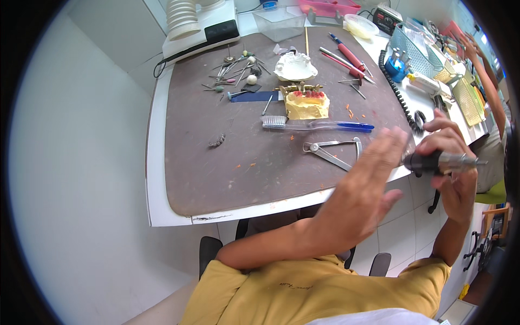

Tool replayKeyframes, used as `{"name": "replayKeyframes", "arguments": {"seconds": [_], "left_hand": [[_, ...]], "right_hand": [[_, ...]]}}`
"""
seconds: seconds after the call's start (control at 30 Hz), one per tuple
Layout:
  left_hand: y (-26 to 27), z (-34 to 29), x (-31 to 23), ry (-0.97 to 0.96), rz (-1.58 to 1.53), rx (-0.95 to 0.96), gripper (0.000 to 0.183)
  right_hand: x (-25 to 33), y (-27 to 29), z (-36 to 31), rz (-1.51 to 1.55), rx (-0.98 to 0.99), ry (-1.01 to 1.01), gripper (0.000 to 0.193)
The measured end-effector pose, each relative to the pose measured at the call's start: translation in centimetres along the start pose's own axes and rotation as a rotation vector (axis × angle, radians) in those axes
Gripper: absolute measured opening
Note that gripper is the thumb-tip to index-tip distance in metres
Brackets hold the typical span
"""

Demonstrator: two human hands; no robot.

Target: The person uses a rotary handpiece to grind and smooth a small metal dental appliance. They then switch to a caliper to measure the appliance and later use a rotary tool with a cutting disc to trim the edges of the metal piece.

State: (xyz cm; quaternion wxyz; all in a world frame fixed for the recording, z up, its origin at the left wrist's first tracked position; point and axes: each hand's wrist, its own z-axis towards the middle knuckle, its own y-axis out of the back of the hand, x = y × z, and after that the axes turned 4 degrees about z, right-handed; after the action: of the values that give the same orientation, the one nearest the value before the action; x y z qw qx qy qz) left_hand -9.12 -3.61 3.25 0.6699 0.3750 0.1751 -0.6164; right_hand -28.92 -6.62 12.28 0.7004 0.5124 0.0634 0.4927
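At the bench's right edge, my right hand (454, 142) grips a dark-and-silver rotary handpiece (429, 162), its thin tip pointing right. My left hand (360, 189) is held flat with fingers stretched out, close to the handpiece's dark end; whether they touch I cannot tell. Beyond it lie a metal caliper (331, 153) and a clear-and-blue toothbrush (317, 125). A yellow dental model (307, 110) with red tooth parts stands behind the brush, with a white plaster cast (296, 67) farther back. A small grey metal dental piece (218, 142) rests to the left.
Several grinding burs (238, 67) lie scattered at the back left, near a blue strip (253, 96). Red-handled tools (345, 57) lie back right. A coiled black cord (399, 92) runs beside a blue bur stand (396, 67) and basket (414, 51). Another person's arm (488, 76) shows far right.
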Motion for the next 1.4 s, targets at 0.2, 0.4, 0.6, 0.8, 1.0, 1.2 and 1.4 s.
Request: {"name": "replayKeyframes", "arguments": {"seconds": [0.2,0.4,0.6,0.8,1.0,1.2,1.4], "left_hand": [[-1.2,0.6,0.7,0.244,-0.548,0.189,0.056],[-1.6,-0.7,0.9,0.438,-0.735,0.274,0.046],[-2.5,-1.6,-1.0,0.554,-0.742,0.053,0.039],[-2.2,-2.2,-0.8,0.663,-0.823,0.194,0.050],[-2.1,-3.2,0.2,0.784,-0.844,0.242,0.053],[-1.9,-4.7,0.5,0.761,-0.838,0.249,0.051],[-0.6,-5.2,0.3,0.774,-0.817,0.272,0.052]], "right_hand": [[-0.1,-0.4,0.4,0.490,-0.011,-0.215,0.052],[-1.6,-0.9,-0.8,0.611,0.065,-0.368,0.058],[0.8,-3.1,0.5,0.427,-0.086,-0.497,0.059],[-1.7,-3.5,4.1,0.572,-0.066,-0.607,0.040],[-5.2,-5.6,6.2,0.619,-0.115,-0.638,0.034],[-8.6,-7.0,8.0,-0.018,0.058,-0.421,0.014],[-11.6,-7.9,9.0,-0.640,0.068,0.252,0.019]]}}
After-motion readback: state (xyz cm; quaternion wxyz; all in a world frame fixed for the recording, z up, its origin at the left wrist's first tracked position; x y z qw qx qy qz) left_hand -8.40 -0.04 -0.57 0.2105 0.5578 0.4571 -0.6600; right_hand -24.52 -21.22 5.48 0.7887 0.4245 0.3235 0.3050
